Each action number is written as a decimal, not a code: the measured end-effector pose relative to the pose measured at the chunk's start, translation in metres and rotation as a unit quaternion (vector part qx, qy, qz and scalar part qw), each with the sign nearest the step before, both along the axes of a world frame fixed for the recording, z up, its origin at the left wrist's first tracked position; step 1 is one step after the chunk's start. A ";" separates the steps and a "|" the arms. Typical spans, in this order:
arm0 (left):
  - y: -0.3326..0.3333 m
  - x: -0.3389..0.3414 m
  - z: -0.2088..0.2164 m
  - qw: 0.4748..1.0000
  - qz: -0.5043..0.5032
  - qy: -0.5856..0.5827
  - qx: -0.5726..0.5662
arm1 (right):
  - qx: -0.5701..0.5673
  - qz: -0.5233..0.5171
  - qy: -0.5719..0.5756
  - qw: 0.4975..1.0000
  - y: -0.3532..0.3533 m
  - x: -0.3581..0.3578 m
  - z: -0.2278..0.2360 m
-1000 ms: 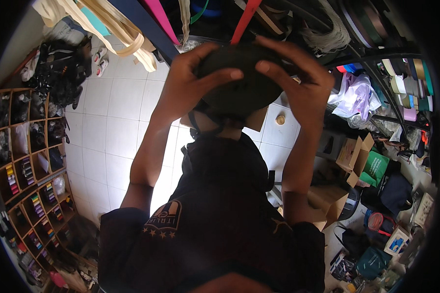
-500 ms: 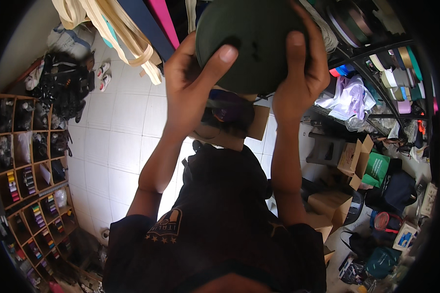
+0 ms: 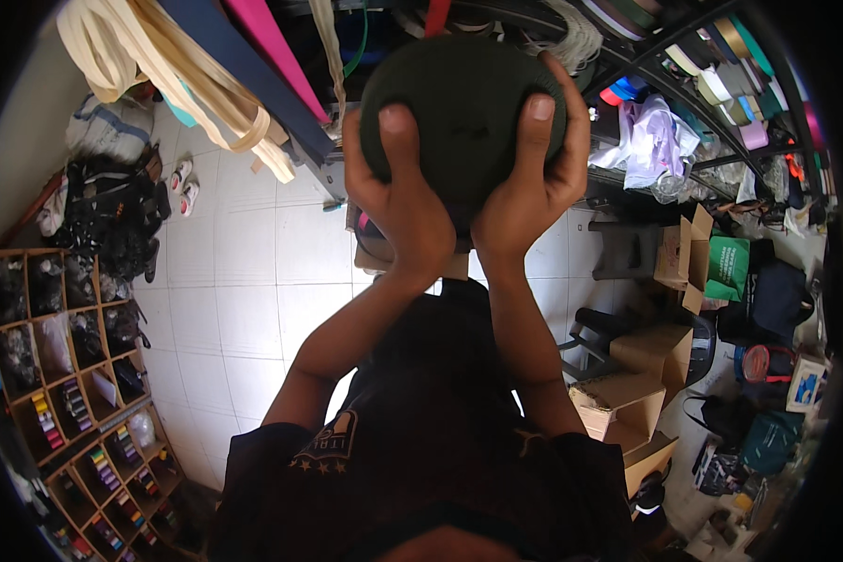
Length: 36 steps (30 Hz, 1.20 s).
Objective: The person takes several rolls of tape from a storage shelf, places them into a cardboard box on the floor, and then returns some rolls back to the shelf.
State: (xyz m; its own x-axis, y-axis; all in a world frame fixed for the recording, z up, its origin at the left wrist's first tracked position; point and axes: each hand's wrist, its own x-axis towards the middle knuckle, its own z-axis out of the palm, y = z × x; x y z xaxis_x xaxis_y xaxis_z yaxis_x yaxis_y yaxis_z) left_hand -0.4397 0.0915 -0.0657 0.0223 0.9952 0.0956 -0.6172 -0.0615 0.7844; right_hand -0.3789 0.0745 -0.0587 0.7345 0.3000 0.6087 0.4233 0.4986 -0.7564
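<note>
A round dark green cap (image 3: 464, 103) is held up high in front of me, its top facing the camera. My left hand (image 3: 398, 211) grips its left side, thumb pressed on the crown. My right hand (image 3: 534, 183) grips the right side, thumb up on the crown as well. Both forearms rise from below over my dark shirt (image 3: 421, 440). Right behind the cap hang cream webbing straps (image 3: 187, 70) and pink and blue straps (image 3: 262, 37).
A wooden cubby shelf (image 3: 75, 384) with small items stands at the left. Black bags (image 3: 112, 220) lie on the white tile floor (image 3: 244, 290). Open cardboard boxes (image 3: 642, 375), a green bag (image 3: 731, 267) and racks of ribbon rolls (image 3: 721, 66) crowd the right.
Both hands have lifted the cap higher and drawn closer together, wrists nearly touching. The cap has turned so its round top faces the camera.
</note>
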 end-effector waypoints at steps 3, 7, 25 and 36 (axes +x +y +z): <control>-0.012 -0.005 -0.001 0.995 -0.085 0.029 -0.052 | 0.020 -0.021 0.039 0.999 -0.018 0.013 -0.002; 0.011 -0.029 -0.011 0.946 -0.289 0.146 0.027 | -0.118 0.083 -0.002 0.990 -0.058 0.048 0.017; -0.174 0.025 -0.018 0.981 -0.153 0.116 -0.024 | -0.050 0.015 0.080 0.995 -0.206 0.044 -0.016; -0.238 -0.019 -0.012 0.960 -0.209 0.167 0.079 | -0.108 0.077 0.150 0.980 -0.306 0.040 -0.004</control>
